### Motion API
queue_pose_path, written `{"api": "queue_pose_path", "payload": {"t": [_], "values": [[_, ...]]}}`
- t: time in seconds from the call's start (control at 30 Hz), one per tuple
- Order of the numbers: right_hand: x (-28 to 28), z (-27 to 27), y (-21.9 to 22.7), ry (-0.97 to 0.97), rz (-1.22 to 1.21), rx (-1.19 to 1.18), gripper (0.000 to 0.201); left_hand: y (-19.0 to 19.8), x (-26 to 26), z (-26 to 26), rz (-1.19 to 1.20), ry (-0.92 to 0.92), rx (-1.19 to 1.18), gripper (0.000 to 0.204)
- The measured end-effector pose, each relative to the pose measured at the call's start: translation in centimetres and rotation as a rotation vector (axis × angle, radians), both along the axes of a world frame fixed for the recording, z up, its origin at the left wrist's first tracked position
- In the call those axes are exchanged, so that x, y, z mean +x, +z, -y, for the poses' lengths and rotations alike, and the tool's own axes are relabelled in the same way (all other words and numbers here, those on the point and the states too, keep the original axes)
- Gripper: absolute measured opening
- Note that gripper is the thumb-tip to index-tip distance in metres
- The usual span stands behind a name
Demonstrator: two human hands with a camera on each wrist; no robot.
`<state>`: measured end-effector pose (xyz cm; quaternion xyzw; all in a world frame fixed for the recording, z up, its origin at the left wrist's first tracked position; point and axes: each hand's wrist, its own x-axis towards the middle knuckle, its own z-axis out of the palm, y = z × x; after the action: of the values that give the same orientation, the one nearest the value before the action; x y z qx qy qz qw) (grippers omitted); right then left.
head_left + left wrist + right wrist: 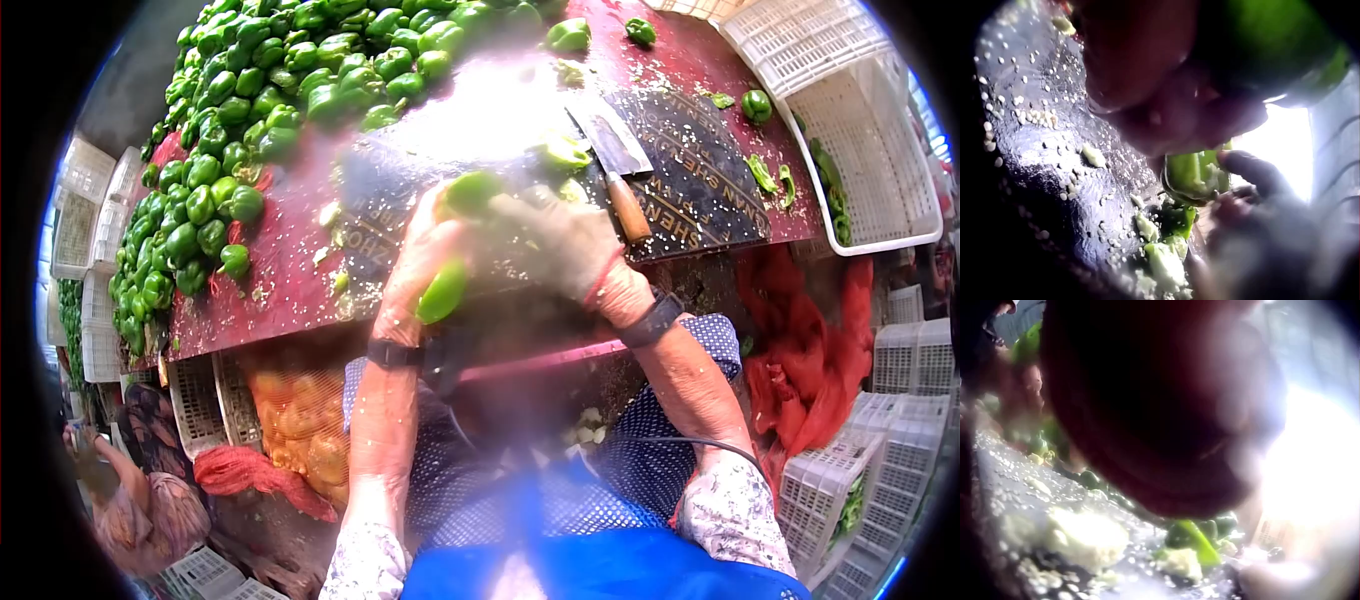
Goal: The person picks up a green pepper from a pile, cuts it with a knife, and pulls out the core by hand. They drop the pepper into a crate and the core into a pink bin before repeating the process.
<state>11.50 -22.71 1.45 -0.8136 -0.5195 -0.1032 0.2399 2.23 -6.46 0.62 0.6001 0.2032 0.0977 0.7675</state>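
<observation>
In front of the body, my left hand (422, 250) grips green bell pepper. One pepper piece (470, 193) shows at its fingers, another curved piece (442, 291) at the heel of the hand. The left wrist view has green pepper (1279, 44) close to the camera and a cut pepper (1194, 175) with pale inner flesh at the fingertips. My right hand (575, 245), in a pale glove with a red cuff edge, meets the left one there, its finger and thumb on the cut pepper. Glare blurs the fingers. A cleaver (612, 140) with a wooden handle lies beyond the right hand.
Whole green peppers (330, 60) are heaped at the far left of the red tabletop (260, 300). Seeds and pepper cores (567, 152) litter the dark board (700, 160). A white crate (870, 130) stands at the right, red netting (810, 350) below it.
</observation>
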Motion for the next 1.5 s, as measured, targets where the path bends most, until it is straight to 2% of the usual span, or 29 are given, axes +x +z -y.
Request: {"api": "queue_pose_path", "payload": {"t": [0.1, 0.17, 0.23, 0.3, 0.37, 0.4, 0.43, 0.47, 0.5, 0.53, 0.57, 0.63, 0.67, 0.7, 0.77, 0.8, 0.83, 0.87, 0.97, 1.0, 1.1, 1.13, 1.23, 1.27, 1.37, 1.4, 1.5], "values": [[0.0, -0.4, -0.8, -0.095, -0.224, -0.26, 0.024, 0.1, -0.1, 0.3, -0.051, -0.067, -0.064, 0.042], [0.9, -0.5, -3.0, -0.029, -0.419, -0.085, 0.028, 0.4, 0.1, 0.4, -0.131, -0.066, -0.088, 0.041], [1.4, -0.4, -3.8, 0.058, -0.686, 0.183, 0.031, -1.2, -0.7, -0.7, 0.043, -0.087, -0.224, 0.043], [1.5, -0.4, -3.6, -0.006, -0.696, 0.179, 0.035, -2.3, -0.8, -2.2, 0.122, -0.159, -0.429, 0.042], [1.1, -0.7, -2.8, -0.015, -0.727, 0.195, 0.037, -5.6, -0.5, -3.8, 0.21, -0.24, -0.288, 0.041], [1.1, -0.8, -2.3, 0.001, -0.748, 0.216, 0.038, -7.4, -0.3, -4.4, 0.367, -0.343, -0.535, 0.044], [1.0, -0.8, -1.9, 0.013, -0.77, 0.24, 0.039, -7.8, -0.1, -4.6, 0.306, -0.243, -0.693, 0.051], [1.3, -1.1, -3.4, 0.037, -0.776, 0.273, 0.042, -8.2, 0.4, -4.8, 0.245, -0.142, -0.849, 0.059], [1.4, -1.4, -3.6, 0.031, -0.782, 0.237, 0.043, -7.5, 0.5, -4.4, 0.208, -0.07, -0.952, 0.063], [1.5, -1.6, -4.1, 0.021, -0.793, 0.199, 0.044, -6.8, 0.6, -4.1, 0.175, 0.01, -1.053, 0.068], [1.4, -1.8, -4.5, 0.014, -0.804, 0.159, 0.045, -6.2, 0.7, -4.0, 0.129, 0.085, -1.045, 0.065], [1.2, -2.3, -4.2, -0.004, -0.773, 0.143, 0.043, -6.5, 0.8, -5.1, 0.195, -0.1, -1.077, 0.059], [1.3, -2.3, -4.0, -0.028, -0.744, 0.099, 0.041, -6.9, 1.3, -5.4, 0.209, -0.159, -1.038, 0.049], [1.1, -2.3, -3.1, -0.053, -0.715, 0.056, 0.039, -6.6, 1.2, -4.9, 0.187, -0.083, -0.95, 0.04], [0.4, -2.0, -0.6, -0.121, -0.652, -0.046, 0.032, -7.3, 1.1, -5.1, 0.228, -0.174, -0.853, 0.033], [0.2, -1.9, 0.1, -0.155, -0.619, -0.097, 0.029, -5.9, 1.2, -3.9, 0.138, -0.072, -0.679, 0.033], [0.4, -1.8, 0.2, -0.151, -0.553, -0.121, 0.027, -3.9, 1.4, -2.2, 0.049, 0.028, -0.505, 0.032], [0.7, -1.6, 0.3, -0.149, -0.487, -0.145, 0.025, -3.0, 1.3, -1.5, -0.037, 0.04, -0.469, 0.039], [0.6, -1.4, 0.1, -0.122, -0.353, -0.262, 0.025, -4.4, 0.0, -1.9, -0.03, -0.208, -0.358, 0.052], [0.4, -1.5, -0.1, -0.108, -0.319, -0.308, 0.025, -3.2, -0.7, -1.0, -0.014, -0.193, -0.304, 0.053], [1.0, -0.4, -1.0, 0.115, -0.418, -0.107, 0.032, -0.4, -1.2, 0.1, -0.207, -0.155, -0.192, 0.043], [1.1, 0.3, -0.7, 0.227, -0.568, 0.058, 0.036, -0.5, -1.5, 0.6, -0.244, 0.024, -0.375, 0.038], [1.5, 0.6, 0.3, 0.217, -0.875, -0.045, 0.037, -1.4, -1.5, -0.3, -0.262, -0.075, -0.2, 0.037], [1.7, 0.6, -0.8, 0.266, -0.798, 0.024, 0.032, -1.6, -1.0, -0.6, -0.22, -0.212, 0.035, 0.036], [1.3, -0.5, -0.9, 0.12, -0.489, -0.214, 0.029, -3.1, -0.3, -0.3, -0.067, -0.135, 0.525, 0.043], [1.2, -0.8, -0.8, 0.085, -0.473, -0.268, 0.028, -1.8, -0.2, 0.1, -0.197, -0.149, 0.634, 0.051], [0.9, -1.4, -0.1, -0.009, -0.437, -0.398, 0.027, -1.2, -0.5, 0.7, 0.033, -0.193, 0.753, 0.056]]}}
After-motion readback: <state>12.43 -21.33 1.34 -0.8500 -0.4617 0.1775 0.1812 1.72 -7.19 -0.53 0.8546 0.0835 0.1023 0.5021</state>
